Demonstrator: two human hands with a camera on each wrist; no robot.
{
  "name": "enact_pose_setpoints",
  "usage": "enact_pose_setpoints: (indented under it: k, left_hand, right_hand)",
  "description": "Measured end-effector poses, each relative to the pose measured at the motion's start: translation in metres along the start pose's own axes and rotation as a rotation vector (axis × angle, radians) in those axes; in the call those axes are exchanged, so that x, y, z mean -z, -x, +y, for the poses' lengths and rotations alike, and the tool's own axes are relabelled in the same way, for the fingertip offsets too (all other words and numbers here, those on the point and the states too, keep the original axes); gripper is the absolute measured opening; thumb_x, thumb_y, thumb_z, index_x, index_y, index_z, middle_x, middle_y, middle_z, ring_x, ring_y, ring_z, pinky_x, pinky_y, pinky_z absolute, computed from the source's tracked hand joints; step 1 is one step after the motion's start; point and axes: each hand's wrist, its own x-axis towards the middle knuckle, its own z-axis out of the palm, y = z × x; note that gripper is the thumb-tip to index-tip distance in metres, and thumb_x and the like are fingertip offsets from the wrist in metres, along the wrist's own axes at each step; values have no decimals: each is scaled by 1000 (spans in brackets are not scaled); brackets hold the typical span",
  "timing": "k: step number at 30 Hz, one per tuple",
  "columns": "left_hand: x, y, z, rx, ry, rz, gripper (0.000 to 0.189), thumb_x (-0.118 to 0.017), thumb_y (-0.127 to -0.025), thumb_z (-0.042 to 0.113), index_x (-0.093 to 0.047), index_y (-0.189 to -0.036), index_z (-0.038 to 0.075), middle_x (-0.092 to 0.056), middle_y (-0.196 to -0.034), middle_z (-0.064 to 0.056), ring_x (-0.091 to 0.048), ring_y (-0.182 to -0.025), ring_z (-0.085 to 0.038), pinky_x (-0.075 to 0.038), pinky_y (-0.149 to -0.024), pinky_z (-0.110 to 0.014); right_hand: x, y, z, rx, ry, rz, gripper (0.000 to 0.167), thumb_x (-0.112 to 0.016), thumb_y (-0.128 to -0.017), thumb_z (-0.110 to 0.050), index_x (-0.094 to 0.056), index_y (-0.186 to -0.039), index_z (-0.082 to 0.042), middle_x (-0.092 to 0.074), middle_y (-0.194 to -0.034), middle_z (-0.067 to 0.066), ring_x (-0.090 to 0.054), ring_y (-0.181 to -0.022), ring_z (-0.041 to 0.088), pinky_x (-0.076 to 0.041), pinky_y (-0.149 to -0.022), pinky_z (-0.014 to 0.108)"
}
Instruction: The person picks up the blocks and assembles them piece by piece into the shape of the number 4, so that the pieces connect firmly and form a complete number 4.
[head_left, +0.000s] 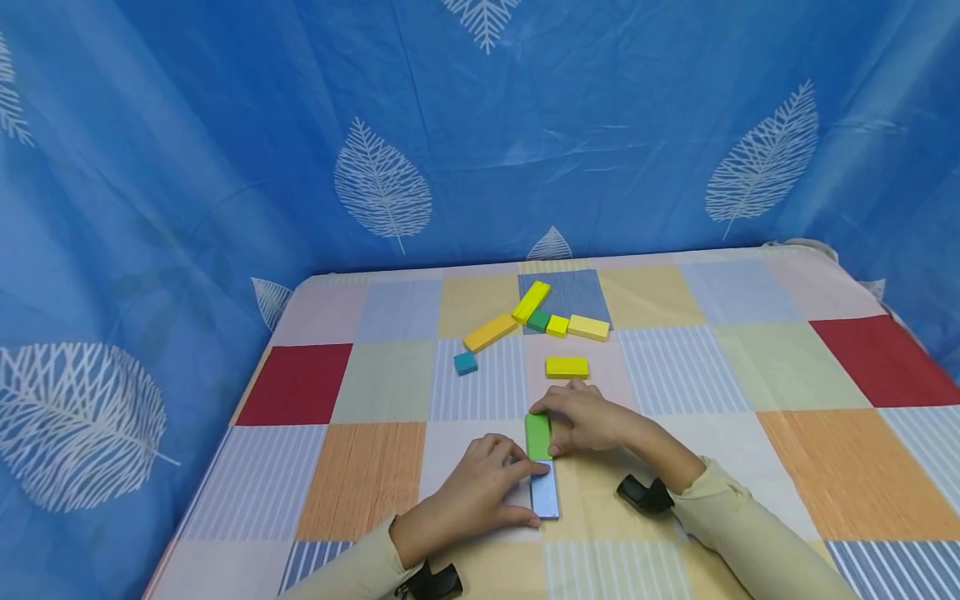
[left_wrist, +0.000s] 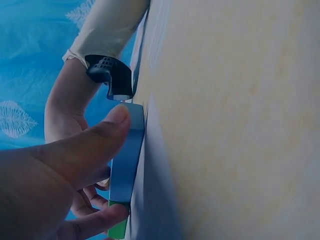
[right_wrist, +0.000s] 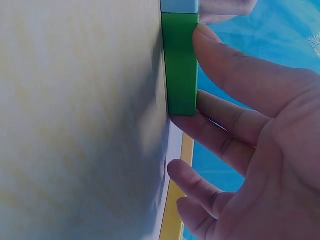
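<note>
A light blue block (head_left: 544, 493) lies flat on the cloth, end to end with a green block (head_left: 537, 437). My left hand (head_left: 483, 483) pinches the light blue block, thumb at its near end and a fingertip by the joint with the green one. In the left wrist view the thumb (left_wrist: 118, 116) presses the blue block's end. My right hand (head_left: 587, 419) holds the green block between thumb and fingers. The right wrist view shows the thumb beside the green block (right_wrist: 181, 65) near the joint, with a finger at its far end.
Beyond the hands lies a yellow block (head_left: 567, 367). Farther back are a teal block (head_left: 466, 363), an orange block (head_left: 491, 332), another yellow block (head_left: 532, 302), a dark green block (head_left: 538, 321), a small yellow block (head_left: 557, 326) and a pale yellow block (head_left: 588, 327). A blue curtain (head_left: 600, 125) hangs behind the patchwork cloth.
</note>
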Motion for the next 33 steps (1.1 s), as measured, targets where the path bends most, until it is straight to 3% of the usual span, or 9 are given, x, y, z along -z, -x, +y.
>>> enact_pose_setpoints:
  k: [11,20,25,33]
  left_hand:
    - [-2,2,1,5,7,3,57,-63,-70,62,-60,-118,30,-52,-108,4,-43,-99,-12,-37,-84,-30]
    - [-1,3,0,-34,-24,21,58,-62,-70,62,-60,-118,31,-44,-134,-5,-42,-119,-25,-39,-94,-41]
    - [0,2,-2,-47,-18,7,57,-62,-71,60,-60,-118,29,-46,-136,-7,-39,-127,-33,-41,-96,-45]
    - [-1,1,-3,-52,-15,10,56,-61,-73,61,-60,-118,29,-50,-134,-6,-40,-127,-34,-41,-96,-45]
  right_hand:
    - [-2,2,-3,-6,-9,1,48,-75,-73,-28,-59,-116,-12,-59,-111,-1,-44,-97,20,-32,-80,40]
    - [-4,4,-3,-7,-2,7,46,-75,-73,-27,-59,-114,-12,-60,-111,-1,-44,-98,21,-33,-81,41]
    - [-3,2,-3,-2,14,5,44,-73,-75,-25,-59,-115,-12,-59,-112,-1,-44,-100,23,-35,-81,43]
    - [-1,1,-2,0,15,1,40,-70,-78,-25,-60,-114,-12,-59,-112,0,-44,-102,25,-35,-82,46]
